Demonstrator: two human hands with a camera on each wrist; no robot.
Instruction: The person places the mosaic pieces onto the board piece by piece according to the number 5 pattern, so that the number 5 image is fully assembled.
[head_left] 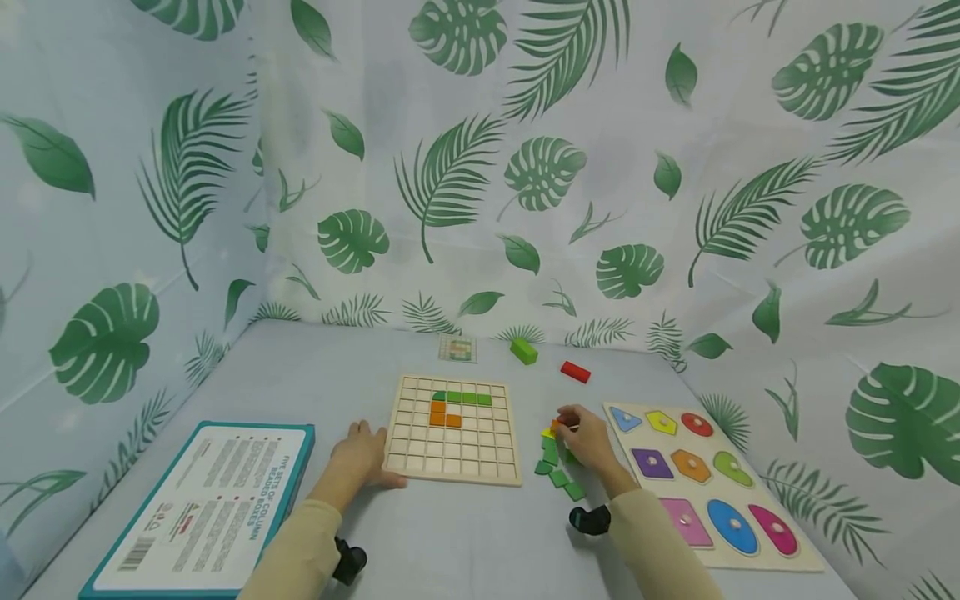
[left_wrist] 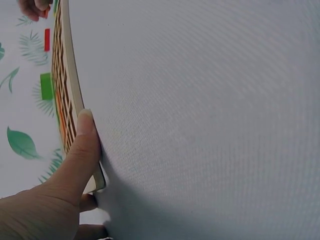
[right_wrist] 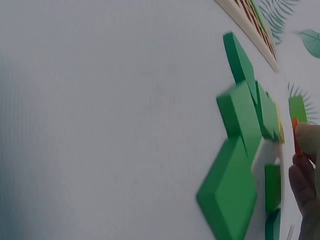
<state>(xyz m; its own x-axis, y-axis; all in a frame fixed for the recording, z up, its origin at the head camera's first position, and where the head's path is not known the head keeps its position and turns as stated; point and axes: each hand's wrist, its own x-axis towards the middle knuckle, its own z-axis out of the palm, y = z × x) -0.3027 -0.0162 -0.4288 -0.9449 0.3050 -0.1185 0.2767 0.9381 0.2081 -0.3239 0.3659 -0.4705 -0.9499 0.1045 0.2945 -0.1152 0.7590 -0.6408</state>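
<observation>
Orange piece (head_left: pixel 556 426): pinched at the right hand (head_left: pixel 587 439) fingertips, directly above the loose green pieces (head_left: pixel 556 467). The grid board (head_left: pixel 454 427) lies to this hand's left, long axis running away from the person. The left hand (head_left: pixel 363 455) presses the board's near-left edge, thumb against it. Board count: four green squares, three orange.
</observation>
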